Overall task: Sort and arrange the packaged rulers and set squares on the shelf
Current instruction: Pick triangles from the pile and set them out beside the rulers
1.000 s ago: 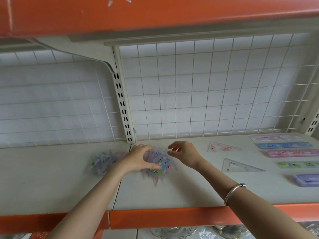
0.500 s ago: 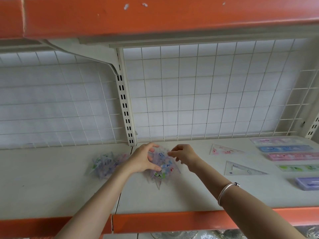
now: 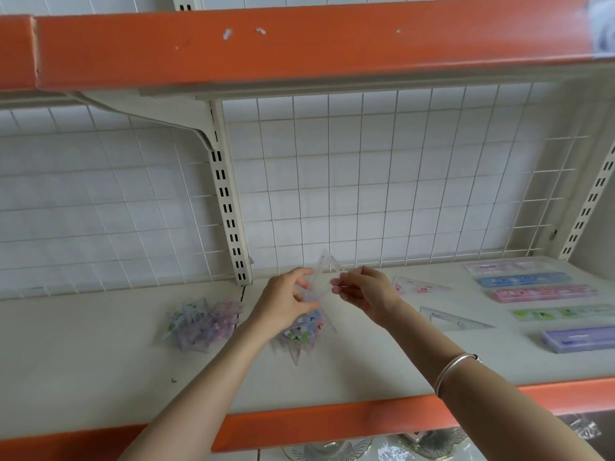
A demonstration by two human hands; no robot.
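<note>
A clear triangular set square point(image 3: 324, 274) is held upright above the shelf between both hands. My left hand point(image 3: 286, 302) pinches its left edge and my right hand point(image 3: 364, 291) pinches its right edge. Under my left hand lies a jumbled pile of packaged set squares point(image 3: 301, 334). A second mixed pile point(image 3: 203, 322) lies further left. To the right, a pink-printed set square point(image 3: 421, 286) and a clear set square point(image 3: 454, 321) lie flat. Several packaged rulers lie in a column at the far right, among them a blue ruler point(image 3: 524, 280), a pink ruler point(image 3: 542, 293), a green ruler point(image 3: 562, 312) and a purple ruler case point(image 3: 579, 339).
The cream shelf board point(image 3: 100, 377) has an orange front lip point(image 3: 332, 424). A white wire grid point(image 3: 382, 181) backs it, with a slotted upright point(image 3: 228, 207) behind the piles. An orange upper shelf point(image 3: 299, 44) hangs overhead. Wrapped goods point(image 3: 332, 452) show on the level below.
Both hands have lifted one clear set square up off the middle pile, where before they were reaching into that pile. The view has tilted upward a little.
</note>
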